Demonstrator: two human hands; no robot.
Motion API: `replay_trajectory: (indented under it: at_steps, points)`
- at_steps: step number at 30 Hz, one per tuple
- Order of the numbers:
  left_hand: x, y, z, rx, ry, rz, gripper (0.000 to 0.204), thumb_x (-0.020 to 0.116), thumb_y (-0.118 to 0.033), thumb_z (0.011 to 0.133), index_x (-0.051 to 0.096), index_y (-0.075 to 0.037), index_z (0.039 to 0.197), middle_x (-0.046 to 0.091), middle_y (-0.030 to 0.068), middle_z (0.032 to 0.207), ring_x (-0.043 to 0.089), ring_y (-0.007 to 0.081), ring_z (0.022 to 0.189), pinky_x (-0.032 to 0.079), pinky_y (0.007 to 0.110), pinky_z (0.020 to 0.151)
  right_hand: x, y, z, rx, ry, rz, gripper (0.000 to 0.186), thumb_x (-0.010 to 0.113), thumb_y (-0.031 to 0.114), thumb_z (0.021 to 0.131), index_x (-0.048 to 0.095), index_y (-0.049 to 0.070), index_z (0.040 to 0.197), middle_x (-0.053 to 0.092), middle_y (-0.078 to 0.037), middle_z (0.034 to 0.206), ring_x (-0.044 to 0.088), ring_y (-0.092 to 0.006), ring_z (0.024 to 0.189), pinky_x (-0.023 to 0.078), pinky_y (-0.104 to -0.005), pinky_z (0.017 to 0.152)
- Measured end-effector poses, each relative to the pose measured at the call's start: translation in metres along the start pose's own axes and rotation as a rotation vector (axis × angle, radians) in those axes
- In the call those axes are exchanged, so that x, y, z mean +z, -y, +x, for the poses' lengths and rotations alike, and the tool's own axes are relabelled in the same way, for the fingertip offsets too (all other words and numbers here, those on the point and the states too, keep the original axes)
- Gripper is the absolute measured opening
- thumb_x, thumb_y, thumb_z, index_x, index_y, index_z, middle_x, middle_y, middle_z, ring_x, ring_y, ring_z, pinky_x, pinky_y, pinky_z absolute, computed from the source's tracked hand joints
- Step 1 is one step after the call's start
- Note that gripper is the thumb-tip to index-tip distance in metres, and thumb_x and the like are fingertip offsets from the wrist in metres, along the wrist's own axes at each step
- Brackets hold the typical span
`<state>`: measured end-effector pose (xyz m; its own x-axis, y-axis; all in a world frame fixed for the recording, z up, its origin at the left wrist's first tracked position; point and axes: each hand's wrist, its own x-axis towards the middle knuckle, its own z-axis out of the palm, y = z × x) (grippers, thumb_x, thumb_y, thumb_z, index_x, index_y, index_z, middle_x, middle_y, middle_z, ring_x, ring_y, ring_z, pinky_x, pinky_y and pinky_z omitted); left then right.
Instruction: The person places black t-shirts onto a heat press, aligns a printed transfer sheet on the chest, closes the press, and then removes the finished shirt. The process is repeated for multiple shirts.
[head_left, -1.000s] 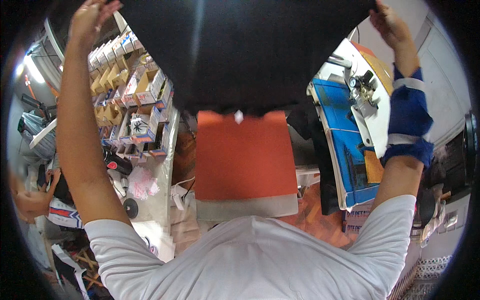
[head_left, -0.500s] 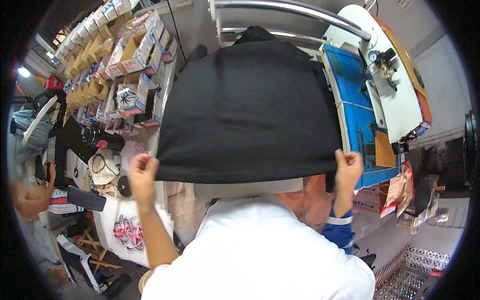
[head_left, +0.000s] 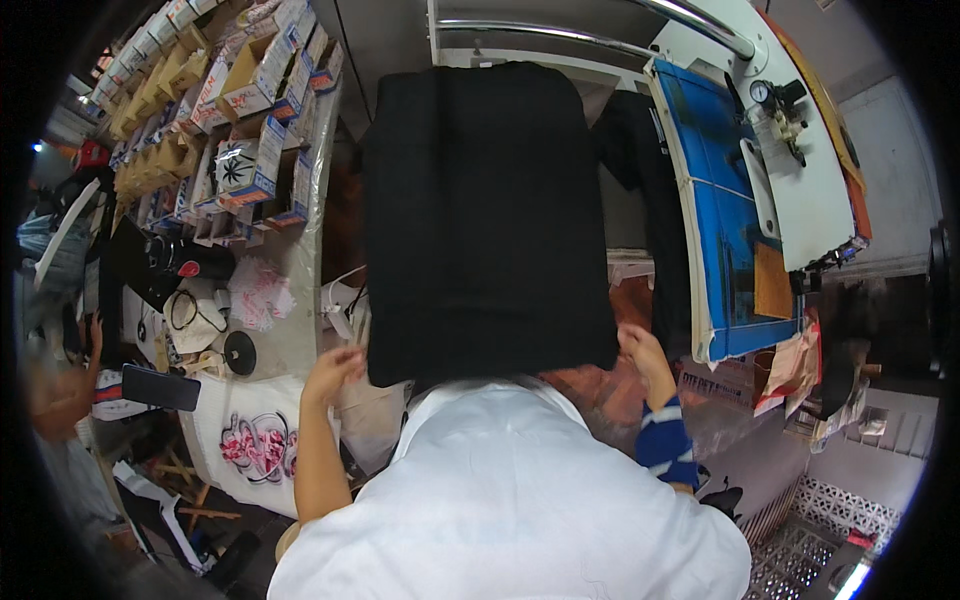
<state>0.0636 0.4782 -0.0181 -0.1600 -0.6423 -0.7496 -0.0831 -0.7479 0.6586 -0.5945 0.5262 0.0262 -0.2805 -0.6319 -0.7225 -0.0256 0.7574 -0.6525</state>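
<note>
A black shirt (head_left: 485, 230) lies spread over a flat board in front of me, its front edge close to my body. My left hand (head_left: 337, 372) is at the near left corner of the shirt, fingers pinched together at the cloth's edge. At the near right corner, my right hand (head_left: 641, 352) holds the edge between thumb and fingers. The board beneath is covered by the cloth. More black cloth (head_left: 668, 240) hangs at the right, between the shirt and a blue-topped platen (head_left: 715, 210).
A white press machine with a gauge (head_left: 762, 93) stands right; a chrome bar (head_left: 550, 33) crosses behind. Small open boxes (head_left: 250, 85) are stacked on the left table. Closer sit a printed white cloth (head_left: 240, 440) and a phone (head_left: 160, 388). Another person's arm (head_left: 75, 385) shows far left.
The wide-stretched shirt has come down over the board, and now looks narrower and squarer. Both my hands have moved inward and lower, toward its near corners.
</note>
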Motion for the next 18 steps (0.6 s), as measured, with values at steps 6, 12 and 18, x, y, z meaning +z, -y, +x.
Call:
replay_trajectory:
  at_steps: [6, 12, 18]
  points:
    - [0.047, -0.076, 0.073, 0.208, 0.109, -0.444, 0.043, 0.061, -0.037, 0.108, 0.063, -0.005, 0.136, 0.073, 0.0074, 0.126, 0.071, 0.021, 0.109, 0.058, 0.039, 0.097, 0.039, 0.035, 0.057, -0.019, 0.227, 0.536, 0.038, 0.067, 0.032, 0.105, 0.07, 0.0, 0.126, 0.074, -0.009, 0.12, 0.07, -0.0222, 0.111, 0.055, -0.0389, 0.098]
    - [0.007, -0.073, 0.041, 0.38, 0.156, -0.628, 0.026, 0.07, -0.026, 0.103, 0.067, -0.006, 0.118, 0.074, 0.0088, 0.121, 0.072, 0.0217, 0.111, 0.059, 0.04, 0.1, 0.007, 0.039, 0.026, -0.19, 0.303, 0.713, 0.036, 0.068, 0.029, 0.104, 0.07, 0.001, 0.126, 0.073, -0.011, 0.126, 0.069, -0.0252, 0.118, 0.053, -0.0431, 0.107]
    - [0.022, -0.033, 0.048, 0.137, 0.159, -0.582, 0.03, 0.068, -0.029, 0.104, 0.067, -0.007, 0.124, 0.074, 0.0065, 0.123, 0.071, 0.0208, 0.113, 0.057, 0.039, 0.102, 0.014, 0.012, 0.039, -0.133, 0.259, 0.703, 0.037, 0.068, 0.032, 0.104, 0.071, 0.001, 0.125, 0.074, -0.011, 0.125, 0.069, -0.0241, 0.117, 0.052, -0.0404, 0.105]
